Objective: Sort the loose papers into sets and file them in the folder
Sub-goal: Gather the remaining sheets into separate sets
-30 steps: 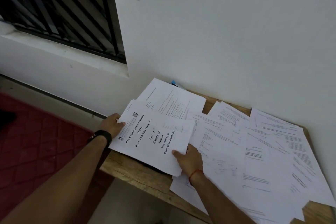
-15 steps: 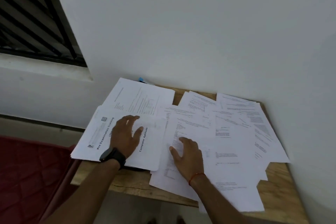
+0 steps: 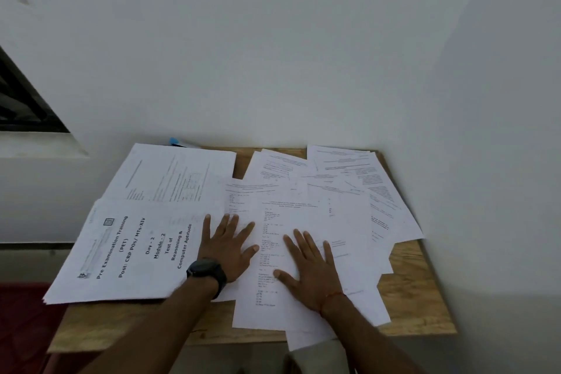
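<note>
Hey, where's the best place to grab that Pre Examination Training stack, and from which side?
Probably its near left corner, from the left: the Pre Examination Training stack lies flat, but that corner juts past the table edge, leaving room to pinch it.

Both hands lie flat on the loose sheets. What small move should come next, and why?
Probably pinch the top sheet between the hands and lift it free. The left hand and right hand rest flat, holding nothing, on loose papers that lie overlapped and unsorted beside the titled set.
</note>
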